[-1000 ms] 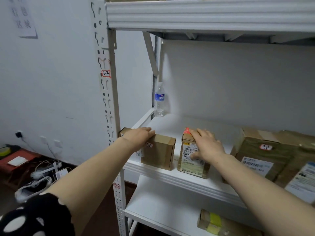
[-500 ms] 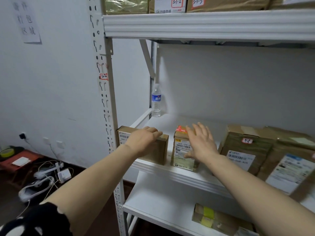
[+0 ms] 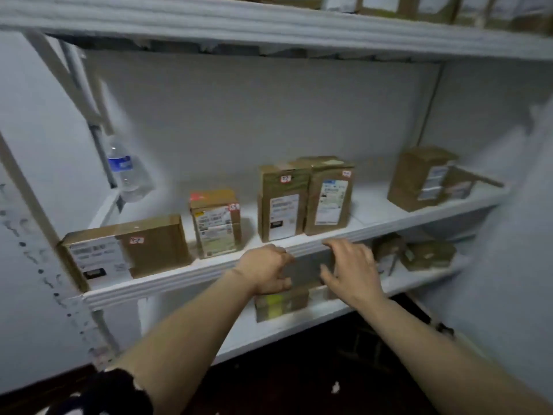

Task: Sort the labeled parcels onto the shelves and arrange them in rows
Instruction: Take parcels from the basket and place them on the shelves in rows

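Several labeled brown parcels stand in a row on the white middle shelf (image 3: pixel 179 280): a wide box (image 3: pixel 149 247) at the left, a small box with red tape (image 3: pixel 215 224), then two tall parcels (image 3: pixel 282 202) (image 3: pixel 329 196) side by side. My left hand (image 3: pixel 263 269) hovers in front of the shelf's front edge with fingers loosely curled, holding nothing. My right hand (image 3: pixel 350 268) is beside it, fingers relaxed and spread, also holding nothing. Neither hand touches a parcel.
Another brown parcel (image 3: pixel 422 178) stands at the shelf's right end. A water bottle (image 3: pixel 125 172) is in the back left corner. On the lower shelf lie a parcel with yellow tape (image 3: pixel 281 304) and more parcels (image 3: pixel 428 254). The top shelf (image 3: pixel 269 28) carries several parcels.
Both hands have let go of the two left boxes and drawn back and rightward to the shelf's front edge. The view has swung right, showing the whole row.
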Demonstrator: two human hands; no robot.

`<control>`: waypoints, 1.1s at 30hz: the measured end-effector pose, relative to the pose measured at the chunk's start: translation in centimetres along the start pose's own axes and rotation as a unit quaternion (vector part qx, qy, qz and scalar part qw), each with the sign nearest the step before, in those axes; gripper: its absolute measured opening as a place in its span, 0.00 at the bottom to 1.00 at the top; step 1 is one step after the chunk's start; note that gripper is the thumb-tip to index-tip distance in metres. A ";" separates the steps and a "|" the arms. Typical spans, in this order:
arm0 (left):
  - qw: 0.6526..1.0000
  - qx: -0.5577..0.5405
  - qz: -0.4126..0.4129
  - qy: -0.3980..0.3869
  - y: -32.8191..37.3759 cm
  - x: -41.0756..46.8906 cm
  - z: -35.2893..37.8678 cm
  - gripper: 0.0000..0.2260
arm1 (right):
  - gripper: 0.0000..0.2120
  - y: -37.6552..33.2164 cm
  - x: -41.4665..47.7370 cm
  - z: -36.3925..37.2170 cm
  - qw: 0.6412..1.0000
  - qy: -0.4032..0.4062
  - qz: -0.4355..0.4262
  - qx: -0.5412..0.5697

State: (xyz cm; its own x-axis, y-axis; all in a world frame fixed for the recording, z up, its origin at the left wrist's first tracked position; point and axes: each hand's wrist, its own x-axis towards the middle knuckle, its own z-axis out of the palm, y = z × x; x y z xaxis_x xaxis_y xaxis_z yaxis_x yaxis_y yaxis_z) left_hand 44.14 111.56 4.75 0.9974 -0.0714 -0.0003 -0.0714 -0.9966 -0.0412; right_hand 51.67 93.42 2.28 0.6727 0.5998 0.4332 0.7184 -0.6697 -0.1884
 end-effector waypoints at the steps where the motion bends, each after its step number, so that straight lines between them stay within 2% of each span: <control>1: 0.999 -0.010 0.029 -0.012 1.9 0.6 0.3 0.25 | 0.21 1.2 -2.1 -0.8 0.998 -0.025 0.053 0.001; 5: 0.990 -0.009 0.132 -0.042 11.3 3.2 0.8 0.26 | 0.22 6.3 -11.5 -5.0 0.972 -0.038 0.230 0.016; 8: 0.975 -0.025 0.215 -0.049 20.3 4.4 0.3 0.27 | 0.23 10.1 -19.4 -9.3 0.938 -0.022 0.345 0.024; 14: 0.929 -0.023 0.364 -0.056 42.8 2.6 0.1 0.27 | 0.23 15.1 -38.8 -18.9 0.863 0.030 0.505 -0.001; 17: 0.891 -0.033 0.448 -0.064 56.2 -1.3 0.5 0.27 | 0.23 16.3 -50.4 -24.1 0.806 0.050 0.590 -0.024; 23: 0.779 -0.021 0.621 -0.080 79.4 -13.4 1.5 0.24 | 0.23 16.7 -73.2 -33.5 0.675 0.112 0.728 -0.036; 27: 0.726 0.011 0.683 -0.081 89.9 -19.0 2.0 0.25 | 0.23 15.9 -83.4 -37.1 0.596 0.130 0.792 -0.033; 33: 0.660 0.043 0.741 -0.116 102.1 -23.9 3.5 0.24 | 0.22 15.9 -94.1 -39.6 0.510 0.176 0.842 -0.007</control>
State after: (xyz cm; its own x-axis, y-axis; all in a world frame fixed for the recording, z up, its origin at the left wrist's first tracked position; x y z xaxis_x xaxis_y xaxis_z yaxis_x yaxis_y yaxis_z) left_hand 13.00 11.62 -2.93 -0.1941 -0.9469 -0.2564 -0.9784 0.1678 0.1210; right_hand -7.26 9.00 -6.55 0.2579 -0.9451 -0.2006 -0.8281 -0.1092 -0.5498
